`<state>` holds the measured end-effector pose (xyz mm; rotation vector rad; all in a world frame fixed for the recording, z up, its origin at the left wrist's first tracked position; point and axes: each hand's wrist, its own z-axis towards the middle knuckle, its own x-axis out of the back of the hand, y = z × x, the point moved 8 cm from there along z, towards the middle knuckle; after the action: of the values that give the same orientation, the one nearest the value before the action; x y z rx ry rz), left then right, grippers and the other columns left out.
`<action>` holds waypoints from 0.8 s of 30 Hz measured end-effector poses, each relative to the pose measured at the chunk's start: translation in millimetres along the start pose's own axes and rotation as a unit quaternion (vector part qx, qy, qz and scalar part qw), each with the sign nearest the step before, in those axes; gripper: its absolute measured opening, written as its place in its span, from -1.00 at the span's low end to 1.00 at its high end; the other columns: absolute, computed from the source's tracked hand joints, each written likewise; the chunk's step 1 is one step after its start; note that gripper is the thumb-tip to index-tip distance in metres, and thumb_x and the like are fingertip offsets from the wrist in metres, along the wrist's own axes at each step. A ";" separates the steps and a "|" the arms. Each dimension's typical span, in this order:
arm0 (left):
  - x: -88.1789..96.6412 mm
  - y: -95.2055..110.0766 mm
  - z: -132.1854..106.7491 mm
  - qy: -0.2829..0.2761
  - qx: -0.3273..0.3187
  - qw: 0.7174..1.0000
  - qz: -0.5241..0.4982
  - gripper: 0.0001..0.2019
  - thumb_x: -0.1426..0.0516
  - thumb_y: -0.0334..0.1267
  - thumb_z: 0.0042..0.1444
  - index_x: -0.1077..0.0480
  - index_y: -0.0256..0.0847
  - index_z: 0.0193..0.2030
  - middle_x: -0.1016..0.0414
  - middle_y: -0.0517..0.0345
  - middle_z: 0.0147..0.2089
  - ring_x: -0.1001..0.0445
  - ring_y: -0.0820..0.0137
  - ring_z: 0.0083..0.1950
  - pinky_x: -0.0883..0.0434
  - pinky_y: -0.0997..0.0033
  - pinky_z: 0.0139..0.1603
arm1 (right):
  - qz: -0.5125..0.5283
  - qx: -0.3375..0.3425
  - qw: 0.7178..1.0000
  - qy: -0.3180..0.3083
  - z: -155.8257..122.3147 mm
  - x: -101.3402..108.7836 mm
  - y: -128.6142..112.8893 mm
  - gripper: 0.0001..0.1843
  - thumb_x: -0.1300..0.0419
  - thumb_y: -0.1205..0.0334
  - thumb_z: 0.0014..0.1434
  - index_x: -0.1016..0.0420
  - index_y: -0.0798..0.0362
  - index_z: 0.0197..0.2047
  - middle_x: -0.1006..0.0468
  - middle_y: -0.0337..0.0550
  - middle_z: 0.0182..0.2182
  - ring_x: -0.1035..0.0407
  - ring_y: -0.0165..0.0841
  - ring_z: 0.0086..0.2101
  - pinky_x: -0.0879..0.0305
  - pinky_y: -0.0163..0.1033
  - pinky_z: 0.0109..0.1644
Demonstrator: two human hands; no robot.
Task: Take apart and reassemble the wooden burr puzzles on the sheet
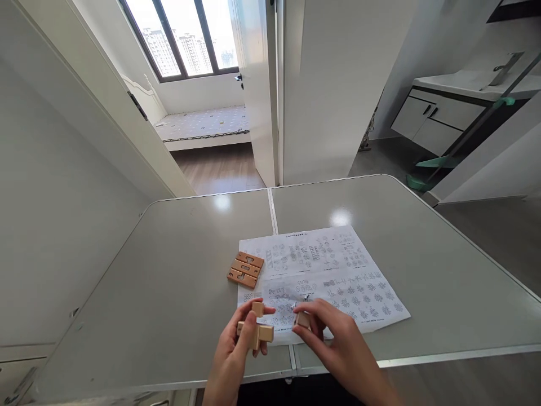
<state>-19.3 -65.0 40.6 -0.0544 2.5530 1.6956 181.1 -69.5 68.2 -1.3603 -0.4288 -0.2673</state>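
My left hand [228, 352] grips some light wooden puzzle pieces [265, 333] that cross each other, with the thumb pressed on them. Part of them is hidden by the fingers. A small wooden puzzle piece [302, 320] is pinched between the thumb and fingers of my right hand [340, 332], a short gap to the right of the left hand's pieces. Both hands are over the near edge of a printed instruction sheet [304, 265]. Beyond my left hand, three flat brown wooden pieces [245, 269] with cut-outs and numbers lie side by side, partly on the sheet.
The grey-green table [190, 293] has a metal seam down its middle and a pale rim. Past its far edge stand an open door [256, 84] and a bed [203, 124]. At right are a washbasin cabinet [439, 115] and a green dustpan [418, 181].
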 end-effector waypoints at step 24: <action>25.5 -7.5 -0.3 0.058 -0.027 0.997 -0.044 -0.41 -0.31 0.18 0.21 -0.51 -0.21 0.20 -0.61 -0.04 -0.07 -0.49 0.34 -0.29 -0.51 0.40 -0.31 | -0.087 0.000 0.996 -0.024 42.9 -91.8 29.3 -0.82 -0.22 0.25 0.43 -0.56 -0.03 0.07 -0.59 -0.07 -0.01 -0.57 -0.26 -0.30 -0.41 -0.22 -0.21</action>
<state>-44.2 -67.9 31.7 -0.2709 2.5421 1.7774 105.6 -27.4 7.8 -1.3340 -0.5890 -0.3780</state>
